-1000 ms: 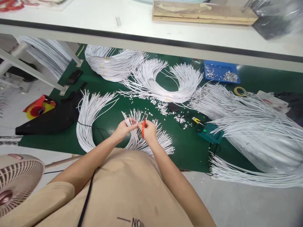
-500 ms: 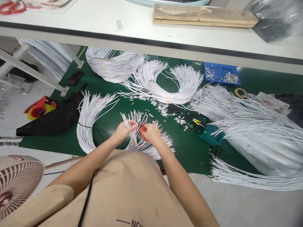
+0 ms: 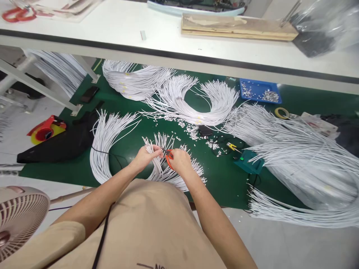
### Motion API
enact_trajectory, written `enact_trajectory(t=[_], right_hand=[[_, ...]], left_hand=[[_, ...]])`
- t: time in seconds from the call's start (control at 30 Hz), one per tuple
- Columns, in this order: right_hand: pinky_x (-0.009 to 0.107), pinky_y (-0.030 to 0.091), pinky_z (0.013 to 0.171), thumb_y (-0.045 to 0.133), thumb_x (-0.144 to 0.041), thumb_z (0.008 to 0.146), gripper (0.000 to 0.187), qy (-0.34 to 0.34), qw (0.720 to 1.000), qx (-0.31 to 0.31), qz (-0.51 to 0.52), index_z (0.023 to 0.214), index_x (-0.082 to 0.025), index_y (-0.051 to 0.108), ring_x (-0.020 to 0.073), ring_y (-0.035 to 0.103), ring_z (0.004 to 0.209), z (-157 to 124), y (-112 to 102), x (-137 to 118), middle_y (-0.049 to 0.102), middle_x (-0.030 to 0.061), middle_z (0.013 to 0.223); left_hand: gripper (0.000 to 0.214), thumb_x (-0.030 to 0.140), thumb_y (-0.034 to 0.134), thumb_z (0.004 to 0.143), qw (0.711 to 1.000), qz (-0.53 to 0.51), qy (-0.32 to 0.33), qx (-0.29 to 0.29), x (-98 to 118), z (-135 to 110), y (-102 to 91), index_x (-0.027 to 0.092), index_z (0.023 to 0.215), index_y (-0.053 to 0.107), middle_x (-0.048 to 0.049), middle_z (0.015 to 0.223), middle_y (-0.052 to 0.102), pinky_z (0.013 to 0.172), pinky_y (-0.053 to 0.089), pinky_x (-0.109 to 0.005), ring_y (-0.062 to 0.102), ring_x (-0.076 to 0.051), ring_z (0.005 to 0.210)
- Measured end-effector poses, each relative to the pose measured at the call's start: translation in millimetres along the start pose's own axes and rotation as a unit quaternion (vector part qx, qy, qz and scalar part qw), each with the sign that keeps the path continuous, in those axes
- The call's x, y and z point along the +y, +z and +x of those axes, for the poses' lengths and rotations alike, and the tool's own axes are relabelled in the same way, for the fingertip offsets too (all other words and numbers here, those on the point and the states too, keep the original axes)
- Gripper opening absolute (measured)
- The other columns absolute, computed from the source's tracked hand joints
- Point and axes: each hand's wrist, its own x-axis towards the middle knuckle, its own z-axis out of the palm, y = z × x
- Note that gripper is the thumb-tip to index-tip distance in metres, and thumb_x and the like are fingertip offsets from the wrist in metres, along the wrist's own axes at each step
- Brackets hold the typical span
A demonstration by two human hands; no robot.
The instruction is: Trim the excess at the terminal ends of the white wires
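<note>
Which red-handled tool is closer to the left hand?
The dark-tipped tool in the right hand; the red-looped tool lies far off on the white shelf.

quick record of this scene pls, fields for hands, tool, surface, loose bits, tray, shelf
left hand: holding white wires near their ends
right hand: gripping the tool
tool: red-handled tool, tip at the left hand
surface: green tabletop
loose bits: small shiny bits, scattered beyond the hands
tray: blue tray, shiny bits inside
shelf: white shelf, wooden board on it
</note>
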Motion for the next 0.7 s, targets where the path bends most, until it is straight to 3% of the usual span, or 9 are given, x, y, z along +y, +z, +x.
enact_trajectory(t=[0.2,0.33,0.4,0.53,0.7], right_hand=[[0.026,0.037,0.065,0.047,-0.033,0.08,0.024,-0.013,0.999,0.044,0.005,0.074,-0.017,0.063,0.0173,0.058,0.074,-3,5,0,0.063,0.0069,0.077],[0.024,0.037,0.062,0.05,-0.032,0.076,0.021,0.026,0.992,0.049,0.117,0.068,-0.017,0.063,0.0149,0.056,0.069,-1,7,4,0.063,0.0051,0.075],[0.023,0.038,0.06,0.051,-0.035,0.075,0.023,0.067,0.965,0.056,0.246,0.072,-0.017,0.064,0.013,0.055,0.065,3,7,4,0.063,0.0031,0.074],[0.023,0.042,0.063,0.057,-0.04,0.069,0.027,0.094,0.861,0.069,0.494,0.079,-0.017,0.067,0.0124,0.056,0.066,12,4,-4,0.064,0.0002,0.069],[0.023,0.041,0.058,0.062,-0.039,0.063,0.028,0.122,0.802,0.062,0.582,0.072,-0.013,0.069,0.0114,0.052,0.056,11,-4,-15,0.058,-0.0006,0.054]], left_hand=[[0.023,0.037,0.059,0.072,1.0,0.008,0.007,-0.006,6,-4,2.9,0.015,0.064,0.059,-0.0027,0.063,0.06,0.068,0.041,-0.028,0.054,-0.014,0.064],[0.026,0.04,0.061,0.07,1.0,0.014,-0.009,0.005,5,-4,2.2,0.015,0.07,0.061,-0.0031,0.063,0.061,0.068,0.042,-0.028,0.055,-0.015,0.063],[0.027,0.041,0.062,0.069,1.0,0.017,-0.016,0.01,3,-4,1.8,0.015,0.074,0.061,-0.0034,0.064,0.062,0.068,0.042,-0.029,0.057,-0.016,0.064],[0.027,0.04,0.064,0.069,0.999,0.029,-0.011,0.008,3,-5,2.9,0.015,0.076,0.062,-0.0044,0.066,0.064,0.07,0.042,-0.03,0.058,-0.017,0.065],[0.031,0.04,0.07,0.063,0.999,-0.008,-0.028,0.019,5,-7,7.2,0.014,0.079,0.061,-0.0036,0.064,0.064,0.07,0.043,-0.031,0.06,-0.017,0.064]])
